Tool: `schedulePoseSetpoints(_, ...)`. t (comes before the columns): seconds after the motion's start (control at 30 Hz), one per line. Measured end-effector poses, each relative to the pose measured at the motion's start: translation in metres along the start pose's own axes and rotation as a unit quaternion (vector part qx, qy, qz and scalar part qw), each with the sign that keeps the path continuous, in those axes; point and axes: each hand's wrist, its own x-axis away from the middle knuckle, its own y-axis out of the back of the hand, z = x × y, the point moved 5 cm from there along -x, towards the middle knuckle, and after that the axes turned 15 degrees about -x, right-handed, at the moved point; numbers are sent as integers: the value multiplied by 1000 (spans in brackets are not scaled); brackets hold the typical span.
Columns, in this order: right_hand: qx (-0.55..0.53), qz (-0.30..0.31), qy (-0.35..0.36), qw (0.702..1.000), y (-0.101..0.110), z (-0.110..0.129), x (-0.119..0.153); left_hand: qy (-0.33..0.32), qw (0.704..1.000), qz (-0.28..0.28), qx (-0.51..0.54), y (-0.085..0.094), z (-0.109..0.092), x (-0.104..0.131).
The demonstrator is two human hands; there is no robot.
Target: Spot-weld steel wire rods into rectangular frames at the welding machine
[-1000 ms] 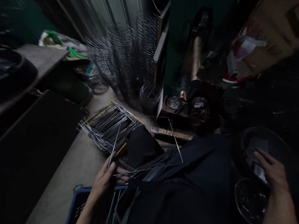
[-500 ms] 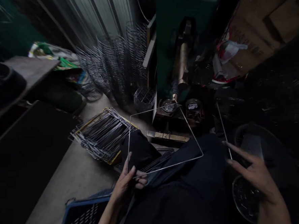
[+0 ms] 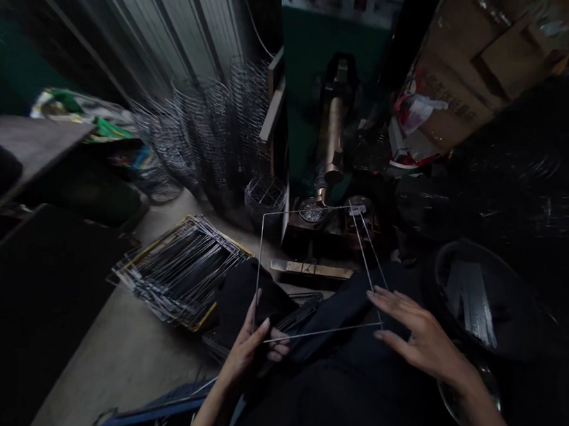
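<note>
My left hand (image 3: 252, 346) is closed on the lower left corner of a thin rectangular wire frame (image 3: 261, 250), which is held tilted above my dark-clothed lap. Between the thumb and fingers of my right hand (image 3: 414, 333) is a straight wire rod (image 3: 363, 253), lying along the right side of the frame. Whether the rod touches the frame there I cannot tell, and the frame's lower right corner is partly hidden by the fingers. Beyond the frame's top edge stands a machine with a copper-coloured arm (image 3: 335, 136), its tip over a round dish (image 3: 313, 209).
A stack of wire frames (image 3: 179, 271) lies on the floor at left, beside a blue crate (image 3: 157, 404). Wire coils (image 3: 197, 130) lean at the back wall. At right, a black basin (image 3: 456, 249) holds straight rods (image 3: 474, 308). Cardboard boxes (image 3: 445, 107) stand behind.
My right hand has brought the rod leftward from beside the basin to the frame's right side. The left hand keeps its hold on the frame. The view has shifted slightly.
</note>
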Motion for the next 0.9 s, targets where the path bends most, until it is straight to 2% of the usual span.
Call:
schedulePoseSetpoints(0.17, 6, 15, 14, 1000, -20, -9, -18, 6, 1000, 11, -4, 1, -2, 3)
schedulePoseSetpoints(0.5, 14, 34, 6, 999, -42, -21, -38, 2, 1000, 11, -25, 5, 0, 5)
schedulePoseSetpoints(0.6, -7, 37, 19, 999, -55, -12, -46, 2, 999, 30, -21, -2, 3, 4)
schedulePoseSetpoints(0.73, -61, 76, 70, 993, -77, 10, -53, 11, 998, 56, -26, -12, 7, 2)
schedulePoseSetpoints(0.8, -65, 72, 75, 993, -80, 12, -50, 6, 998, 60, -33, -12, 8, 2)
schedulePoseSetpoints(0.9, -41, 24, 52, 998, -73, 1, -41, 0, 998, 56, -30, -7, 11, 3)
